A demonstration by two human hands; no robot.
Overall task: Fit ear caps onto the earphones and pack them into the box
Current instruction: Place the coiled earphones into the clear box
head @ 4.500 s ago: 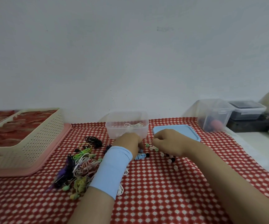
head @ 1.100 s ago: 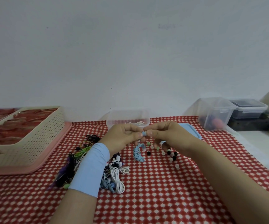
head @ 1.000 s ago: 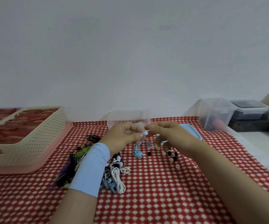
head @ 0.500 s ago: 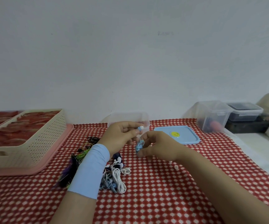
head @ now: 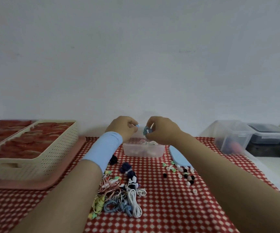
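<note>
We hold both hands raised and close together, not quite touching, directly above the box (head: 143,151). Our left hand (head: 124,127) pinches a pale-blue tip of the blue earphones (head: 146,130). Our right hand (head: 162,130) pinches the coiled cord of the same set. The tip is too small for us to tell whether a cap is already seated on it.

We judge this to be the end of the fitting step for this set, or a check of it just before packing. If the cap is on, the next move is straight down: we lower the coil into the box, where a white set already lies, and keep the coil from springing open as we let go. If it is not, our right hand must drop to the loose caps (head: 181,173), which lie below it and nearer to us. The pile (head: 119,192) under our left forearm suggests many sets remain.
</note>
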